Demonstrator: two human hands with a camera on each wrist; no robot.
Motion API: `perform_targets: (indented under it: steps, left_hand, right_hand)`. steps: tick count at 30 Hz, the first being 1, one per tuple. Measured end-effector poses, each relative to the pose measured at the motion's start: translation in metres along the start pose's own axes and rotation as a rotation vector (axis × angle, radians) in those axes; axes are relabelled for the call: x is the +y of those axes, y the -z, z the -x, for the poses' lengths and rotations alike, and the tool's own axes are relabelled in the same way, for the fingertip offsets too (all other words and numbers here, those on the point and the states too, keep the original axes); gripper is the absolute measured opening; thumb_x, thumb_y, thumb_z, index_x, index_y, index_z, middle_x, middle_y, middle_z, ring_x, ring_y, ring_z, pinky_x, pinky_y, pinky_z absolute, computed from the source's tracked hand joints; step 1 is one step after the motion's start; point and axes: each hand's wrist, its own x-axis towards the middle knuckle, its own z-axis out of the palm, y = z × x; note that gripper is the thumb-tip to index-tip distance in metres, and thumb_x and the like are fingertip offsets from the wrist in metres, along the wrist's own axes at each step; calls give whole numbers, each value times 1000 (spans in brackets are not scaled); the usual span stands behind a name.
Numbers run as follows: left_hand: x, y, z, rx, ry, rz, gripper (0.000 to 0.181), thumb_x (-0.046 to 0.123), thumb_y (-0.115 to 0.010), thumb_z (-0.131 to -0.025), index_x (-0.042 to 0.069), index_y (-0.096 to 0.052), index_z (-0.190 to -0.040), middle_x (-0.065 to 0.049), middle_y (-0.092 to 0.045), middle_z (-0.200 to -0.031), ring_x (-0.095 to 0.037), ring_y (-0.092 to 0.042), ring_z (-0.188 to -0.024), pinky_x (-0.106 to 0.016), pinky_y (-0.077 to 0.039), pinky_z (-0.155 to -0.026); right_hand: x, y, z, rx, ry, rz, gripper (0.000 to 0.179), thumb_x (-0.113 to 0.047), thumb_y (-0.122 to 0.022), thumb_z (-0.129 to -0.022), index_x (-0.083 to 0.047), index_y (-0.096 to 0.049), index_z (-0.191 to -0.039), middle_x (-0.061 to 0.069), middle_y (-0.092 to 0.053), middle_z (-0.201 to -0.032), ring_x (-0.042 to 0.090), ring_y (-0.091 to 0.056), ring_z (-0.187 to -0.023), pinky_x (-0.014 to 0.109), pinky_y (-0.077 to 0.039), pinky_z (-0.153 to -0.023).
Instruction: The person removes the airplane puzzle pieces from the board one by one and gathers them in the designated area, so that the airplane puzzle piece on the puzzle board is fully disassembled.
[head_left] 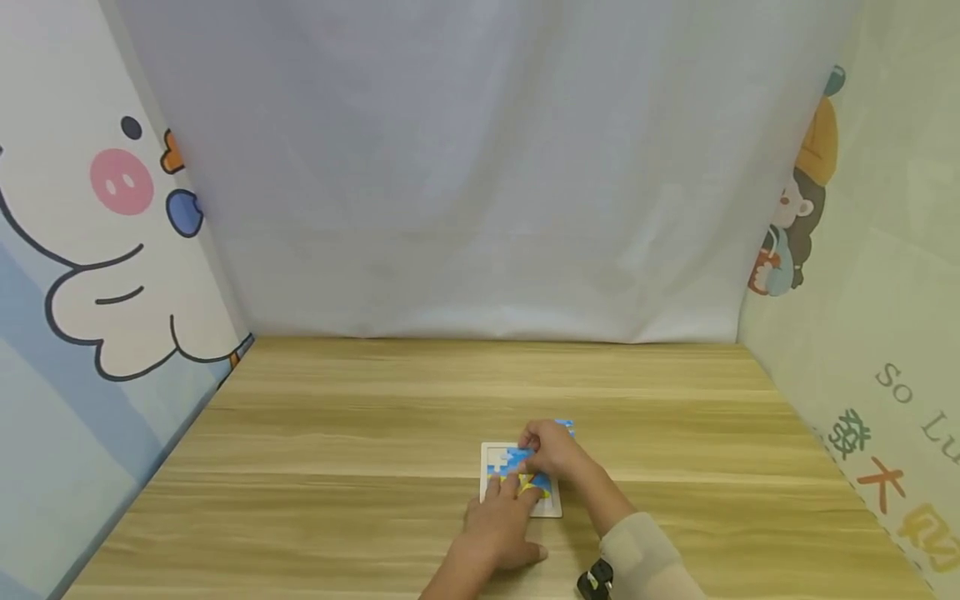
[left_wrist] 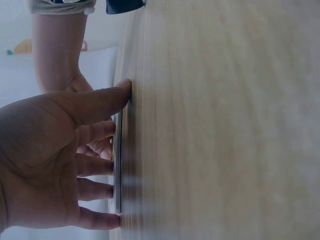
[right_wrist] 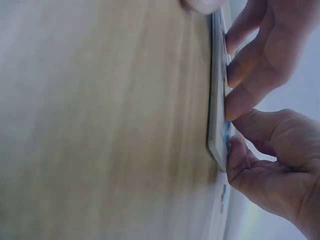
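A small jigsaw puzzle in a white frame (head_left: 557, 505) lies on the wooden table, its pieces coloured blue, yellow and white. My left hand (head_left: 498, 529) spreads its fingers over the lower part of the puzzle, fingertips down on it and thumb out toward the table. In the left wrist view those fingers (left_wrist: 95, 189) reach to the thin board edge. My right hand (head_left: 553, 448) bends over the upper right of the frame. Its thumb and finger (right_wrist: 237, 150) pinch at a blue puzzle piece (right_wrist: 227, 131), mostly hidden by the fingertips.
Another blue piece (head_left: 566, 425) lies on the table just behind my right hand. A small black device (head_left: 595, 581) is beside the right sleeve (head_left: 647, 554). A grey curtain (head_left: 480, 183) hangs along the table's back edge, with printed panels on both sides.
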Motion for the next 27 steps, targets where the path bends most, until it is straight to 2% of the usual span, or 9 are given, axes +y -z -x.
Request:
perform_targets:
  steps: [10,22,27]
  left_hand:
    - [0,-1,-2,1,-3,33,67,42,-78,-69,19,-54,-128,-16,-39,-138,-44,-32,-126,-63,-38,-86]
    - [0,-2,-1,-7,-4,23,68,43,-77,-70,19,-53,-129,-16,-40,-137,-44,-33,-126,-63,-39,-85]
    - [0,-1,-2,-10,3,18,68,43,-78,-70,19,-53,-128,-17,-39,-138,-43,-33,-126,-62,-39,-86]
  right_hand:
    - [-3,-2,-3,-8,-50,-47,27,8,-75,-68,1,-56,-87,7,-54,-82,20,-51,-74,34,-48,-68]
    - [-4,2,0,-30,-60,-72,30,6,-75,-70,-1,-55,-91,8,-54,-88,23,-51,-83,39,-48,-74]
    - [-3,2,-1,-28,-52,-86,26,3,-74,-73,0,-56,-91,9,-54,-87,23,-51,-83,38,-47,-74]
